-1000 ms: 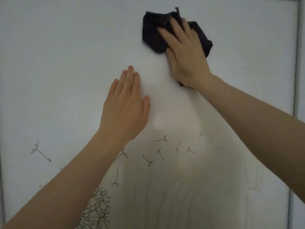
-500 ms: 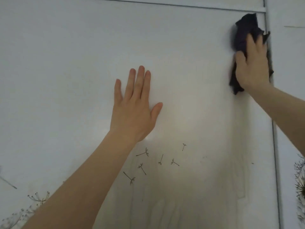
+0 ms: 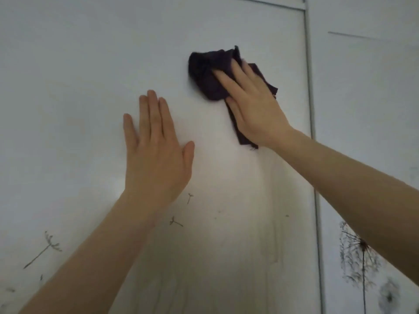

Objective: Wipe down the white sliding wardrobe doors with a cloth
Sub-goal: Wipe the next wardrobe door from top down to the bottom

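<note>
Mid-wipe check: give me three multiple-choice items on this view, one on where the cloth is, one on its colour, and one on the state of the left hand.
1. Where is the cloth on the wardrobe door?
A) upper part, left of the edge strip
B) at the very bottom of the view
C) off the door entirely

2. What colour is the cloth?
A) white
B) dark purple-black
C) yellow

3. How is the left hand?
A) wrapped round a handle
B) open and flat on the door
C) curled in a fist

Answers:
1 A: the right hand presses it there.
2 B: it looks near black against the white panel.
3 B: its fingers lie straight against the door.
</note>
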